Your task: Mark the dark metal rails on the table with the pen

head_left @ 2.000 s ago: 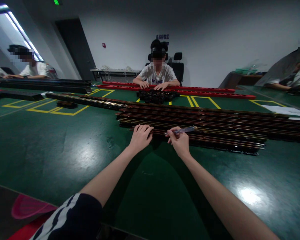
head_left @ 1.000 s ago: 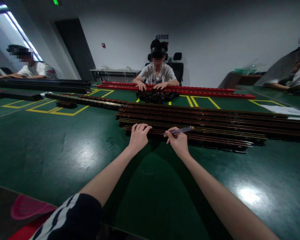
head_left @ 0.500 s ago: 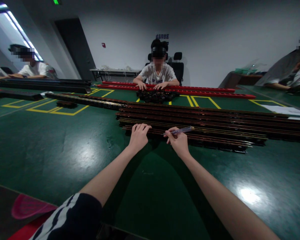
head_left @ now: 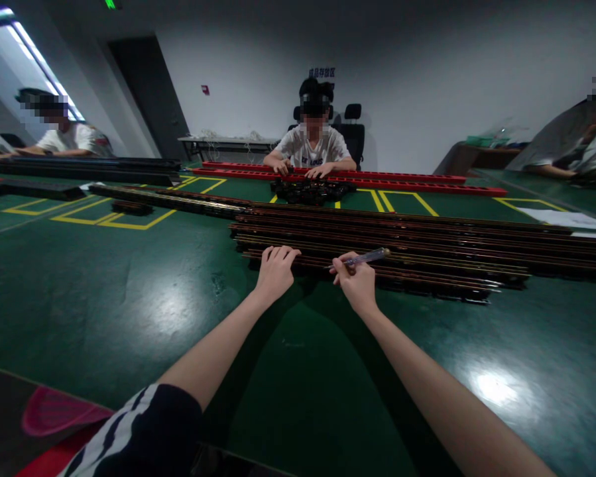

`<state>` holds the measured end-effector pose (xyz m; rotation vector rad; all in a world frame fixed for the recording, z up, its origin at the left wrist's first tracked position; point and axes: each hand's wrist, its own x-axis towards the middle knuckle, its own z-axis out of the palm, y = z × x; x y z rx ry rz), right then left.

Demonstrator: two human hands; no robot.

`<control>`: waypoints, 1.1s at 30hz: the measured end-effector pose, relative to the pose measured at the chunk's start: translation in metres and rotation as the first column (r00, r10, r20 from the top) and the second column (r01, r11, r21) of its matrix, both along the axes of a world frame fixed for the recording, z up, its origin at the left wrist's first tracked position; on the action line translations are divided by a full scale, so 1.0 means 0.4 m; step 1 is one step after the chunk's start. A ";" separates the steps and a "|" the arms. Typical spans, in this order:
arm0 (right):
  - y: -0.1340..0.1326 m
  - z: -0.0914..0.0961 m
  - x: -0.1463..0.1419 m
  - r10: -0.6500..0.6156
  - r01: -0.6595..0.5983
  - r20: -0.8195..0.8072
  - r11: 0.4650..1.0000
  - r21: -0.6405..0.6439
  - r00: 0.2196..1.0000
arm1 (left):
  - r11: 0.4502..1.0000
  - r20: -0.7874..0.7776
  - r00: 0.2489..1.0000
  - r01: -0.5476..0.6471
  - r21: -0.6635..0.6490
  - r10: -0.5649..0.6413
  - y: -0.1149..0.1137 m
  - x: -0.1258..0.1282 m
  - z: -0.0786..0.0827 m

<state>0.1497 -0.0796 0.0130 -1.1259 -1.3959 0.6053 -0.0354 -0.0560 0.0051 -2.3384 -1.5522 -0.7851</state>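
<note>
Long dark strips [head_left: 427,246] with copper and gold-coloured edges lie side by side in front of me. My left hand [head_left: 276,270] is closed over the near edge of the front strip, its fingers bent and the tips partly hidden. To its right, my right hand [head_left: 356,283] grips a small screwdriver [head_left: 370,257] with a clear, purplish handle. The handle's end points up and right, while the thin shaft points left, close to the front strip. Whether the tip touches the strip I cannot tell.
Across the green table [head_left: 128,298], a person [head_left: 315,149] handles a heap of black parts [head_left: 312,190] before red slotted rails [head_left: 402,180]. Black rails [head_left: 79,170] lie at the far left, paper sheets [head_left: 566,218] at the right. Other people sit at both sides.
My right hand and the screwdriver have shifted very slightly right, with the handle end a little higher. My left hand stays put. The person opposite has moved one hand a little.
</note>
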 end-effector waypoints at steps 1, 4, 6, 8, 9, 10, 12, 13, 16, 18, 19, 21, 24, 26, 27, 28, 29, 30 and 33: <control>0.000 0.000 0.000 0.001 -0.001 -0.004 1.000 0.002 1.000 | 1.000 -0.001 1.000 0.000 -0.001 0.000 0.000 0.000 0.000; 0.001 -0.002 0.001 -0.005 0.005 -0.012 1.000 0.006 1.000 | 1.000 -0.004 1.000 0.005 -0.002 -0.005 -0.001 0.001 0.002; 0.002 -0.004 0.001 -0.010 0.010 -0.018 1.000 0.004 1.000 | 1.000 -0.005 1.000 0.004 -0.002 -0.004 -0.001 0.001 0.003; 0.002 -0.005 0.001 -0.007 0.007 -0.024 1.000 0.002 1.000 | 1.000 -0.008 1.000 0.003 -0.002 -0.003 -0.001 0.001 0.002; 0.003 -0.006 0.001 -0.005 0.005 -0.025 1.000 0.002 1.000 | 1.000 -0.009 1.000 0.003 -0.002 -0.003 -0.001 0.001 0.002; 0.003 -0.006 0.001 -0.003 0.003 -0.026 1.000 0.003 1.000 | 1.000 -0.010 1.000 0.002 -0.002 -0.002 -0.001 0.001 0.002; 0.003 -0.006 0.002 -0.011 0.011 -0.030 1.000 0.002 0.999 | 1.000 -0.011 1.000 0.000 -0.002 0.000 -0.001 0.001 0.002; 0.003 -0.007 0.002 -0.021 0.021 -0.036 1.000 0.000 0.999 | 1.000 -0.011 1.000 -0.002 -0.002 0.002 -0.002 0.001 0.002; 0.004 -0.008 0.005 -0.065 0.064 -0.062 0.998 -0.006 0.996 | 1.000 -0.011 1.000 -0.001 -0.012 0.000 -0.002 0.001 0.003; 0.005 -0.009 0.006 -0.079 0.079 -0.070 0.997 -0.003 0.994 | 1.000 -0.010 1.000 0.004 -0.020 -0.004 -0.002 0.000 0.004; 0.006 -0.009 0.006 -0.080 0.081 -0.071 0.997 0.000 0.994 | 1.000 -0.010 1.000 0.005 -0.023 -0.005 -0.002 0.000 0.004; 0.006 -0.010 0.005 -0.082 0.082 -0.074 0.997 0.003 0.994 | 1.000 -0.009 1.000 0.003 -0.026 -0.003 -0.003 0.000 0.005; 0.006 -0.011 0.005 -0.097 0.097 -0.087 0.995 0.001 0.991 | 1.000 -0.010 1.000 -0.007 -0.029 0.006 -0.004 0.001 0.007; 0.007 -0.011 0.005 -0.101 0.102 -0.092 0.995 0.001 0.991 | 0.999 -0.009 1.000 -0.012 -0.032 0.012 -0.005 0.002 0.007; 0.007 -0.011 0.006 -0.096 0.097 -0.092 0.995 0.000 0.991 | 0.999 -0.009 1.000 -0.013 -0.032 0.012 -0.005 0.002 0.007; 0.007 -0.011 0.006 -0.088 0.088 -0.091 0.996 -0.003 0.992 | 0.999 -0.007 1.000 -0.013 -0.031 0.013 -0.005 0.002 0.006; 0.008 -0.011 0.007 -0.077 0.076 -0.090 0.997 -0.008 0.993 | 0.999 -0.004 1.000 -0.014 -0.030 0.014 -0.004 0.001 0.006; 0.008 -0.011 0.008 -0.064 0.063 -0.089 0.998 -0.014 0.994 | 0.999 0.000 1.000 -0.015 -0.029 0.015 -0.003 0.001 0.005; 0.008 -0.011 0.008 -0.030 0.029 -0.077 0.999 -0.024 0.997 | 0.999 0.013 1.000 -0.021 -0.029 0.021 -0.001 -0.001 0.005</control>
